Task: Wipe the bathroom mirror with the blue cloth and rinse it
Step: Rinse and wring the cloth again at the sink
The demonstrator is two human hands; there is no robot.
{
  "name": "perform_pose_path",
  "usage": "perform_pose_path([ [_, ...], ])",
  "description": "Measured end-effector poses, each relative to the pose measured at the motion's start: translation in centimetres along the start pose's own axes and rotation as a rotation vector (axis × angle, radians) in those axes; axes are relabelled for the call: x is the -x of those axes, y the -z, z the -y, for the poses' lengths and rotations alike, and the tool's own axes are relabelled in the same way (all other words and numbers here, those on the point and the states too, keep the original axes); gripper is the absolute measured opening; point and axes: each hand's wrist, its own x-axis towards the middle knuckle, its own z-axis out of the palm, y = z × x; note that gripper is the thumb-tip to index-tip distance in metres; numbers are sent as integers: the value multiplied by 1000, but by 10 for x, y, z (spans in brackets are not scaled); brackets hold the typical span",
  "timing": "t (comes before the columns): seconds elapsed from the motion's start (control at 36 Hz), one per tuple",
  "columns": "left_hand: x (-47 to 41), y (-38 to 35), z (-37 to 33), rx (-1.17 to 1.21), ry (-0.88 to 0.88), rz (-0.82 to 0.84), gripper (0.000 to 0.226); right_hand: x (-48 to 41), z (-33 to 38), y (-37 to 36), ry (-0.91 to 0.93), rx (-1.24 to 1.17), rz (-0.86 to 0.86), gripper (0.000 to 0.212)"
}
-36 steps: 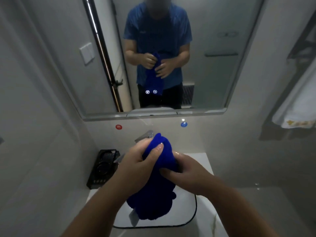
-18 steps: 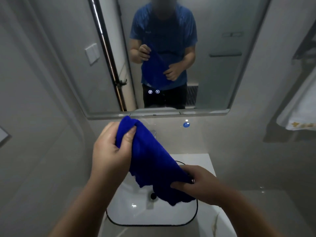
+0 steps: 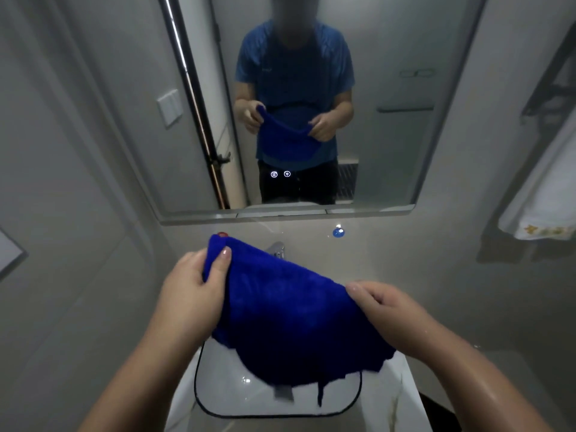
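The blue cloth [image 3: 290, 316] hangs spread out between my two hands above the white sink [image 3: 218, 385]. My left hand [image 3: 193, 294] pinches its upper left corner, thumb on the front. At the cloth's right edge my right hand [image 3: 386, 313] grips it with curled fingers. The bathroom mirror [image 3: 389, 120] is on the wall ahead, above the hands, and reflects a person holding the same cloth. The cloth's lower edge with a grey tag dangles over the basin.
A chrome faucet [image 3: 276, 248] pokes out behind the cloth, with a red dot [image 3: 222, 234] and a blue dot [image 3: 338, 232] on the wall below the mirror. A white towel [image 3: 542, 194] hangs at the right. Grey walls close in at the left.
The cloth went from bunched between both hands to stretched open. My hands have moved apart, the left one up and left, the right one to the right.
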Motion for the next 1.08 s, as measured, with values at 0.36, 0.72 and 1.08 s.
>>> perform_pose_path([
  [0.36, 22, -26, -22, -136, -410, 599, 22, 19, 44, -9, 207, -4, 203, 50],
  [0.72, 31, -19, -23, -64, -456, 379, 22, 28, 49, -28, 340, -188, 32, 16],
  [1.08, 63, -25, -55, 169, -178, 259, 17, 39, 42, -44, 280, -207, 83, 45],
])
